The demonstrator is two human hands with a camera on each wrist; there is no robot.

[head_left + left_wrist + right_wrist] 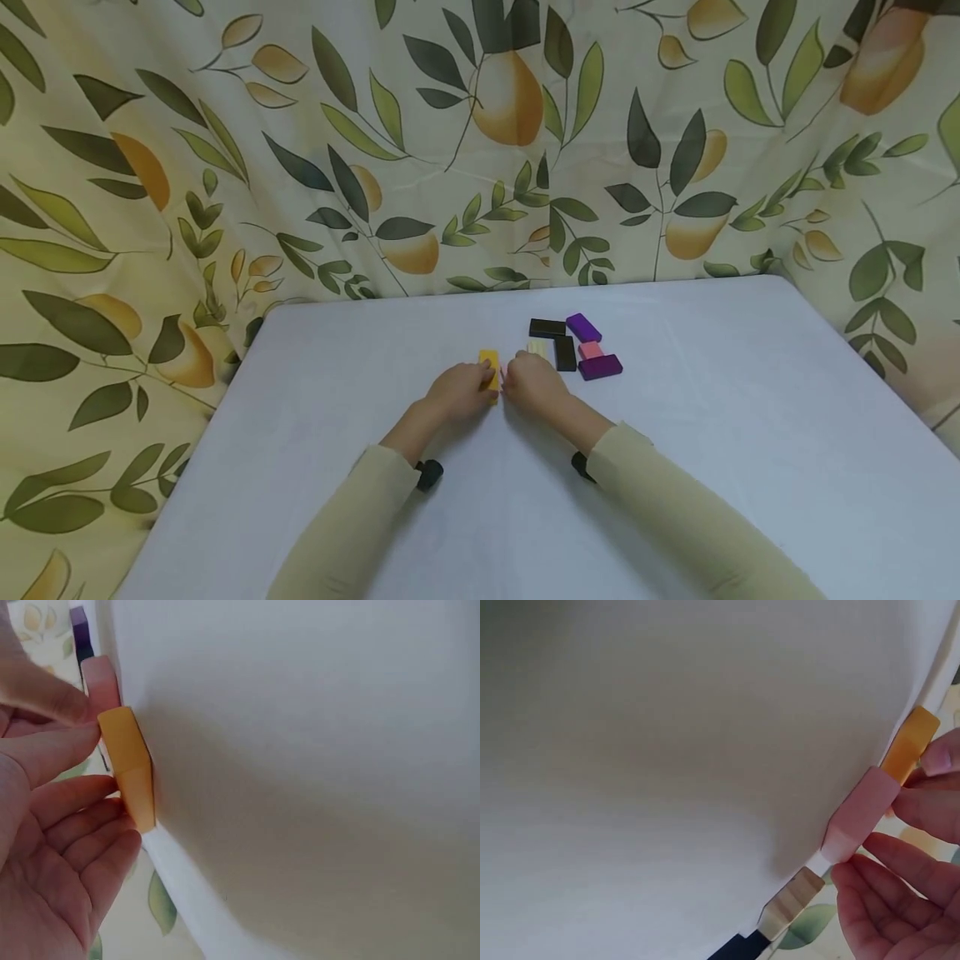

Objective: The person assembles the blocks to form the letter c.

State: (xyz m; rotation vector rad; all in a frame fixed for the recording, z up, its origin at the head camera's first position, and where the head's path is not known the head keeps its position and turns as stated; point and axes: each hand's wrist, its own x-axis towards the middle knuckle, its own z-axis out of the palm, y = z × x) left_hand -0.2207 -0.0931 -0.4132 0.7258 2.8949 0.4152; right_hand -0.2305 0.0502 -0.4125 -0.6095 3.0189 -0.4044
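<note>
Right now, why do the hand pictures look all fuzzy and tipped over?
In the left wrist view the left hand sits very near the lens and blurs, while the yellow block looks sharper; the right wrist view is soft and tilted, table washed pale; the head view is evenly lit, bent at the edges.

Table with a scatter of small blocks

A table [675, 467] covered in a plain white cloth carries a handful of small flat blocks toward its far side. A yellow block [490, 367] lies left of the others, apart from them. To its right sits a tight cluster: a cream block [537, 346], a black block [547, 327] lying crosswise at the back, a second black block [566, 353] lying lengthwise just beside the cream one, a purple block [583, 327] at the back right, a pink block [590, 350] just in front of it, and a dark purple block [600, 367] nearest the front.
</note>
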